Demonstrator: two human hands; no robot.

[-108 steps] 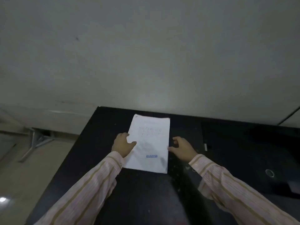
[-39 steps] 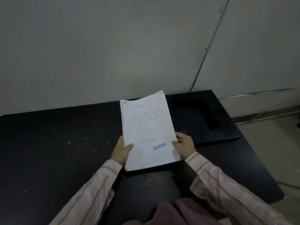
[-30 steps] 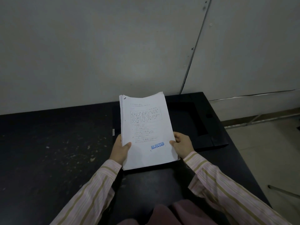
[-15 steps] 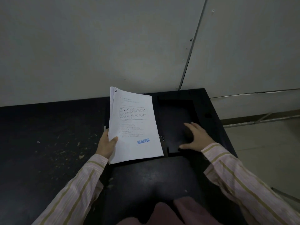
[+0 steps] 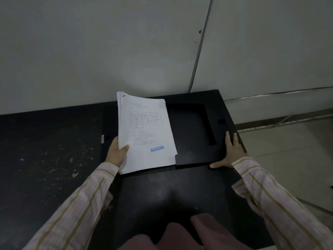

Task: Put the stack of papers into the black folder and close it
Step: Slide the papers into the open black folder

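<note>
A white stack of papers [image 5: 144,134] with a blue "REJECTED" stamp is held tilted in my left hand [image 5: 116,153], thumb on top of its left edge. The stack hovers over the left half of the black folder [image 5: 191,127], which lies open on the black table [image 5: 45,150]. The folder's right half shows a raised frame with a shallow recess. My right hand [image 5: 232,152] lies flat on the folder's near right corner, fingers stretched out and thumb along the near edge. What is under the papers is hidden.
A grey panelled wall [image 5: 108,51] rises right behind the table. The table's right edge runs just past my right hand, with pale floor [image 5: 288,150] beyond. Scuffed table surface lies to the left. My maroon clothing [image 5: 171,237] shows at the bottom.
Both hands lifted the stack off the table and carried it right, over the open folder. My right hand let go of the papers and moved to the folder's right corner.
</note>
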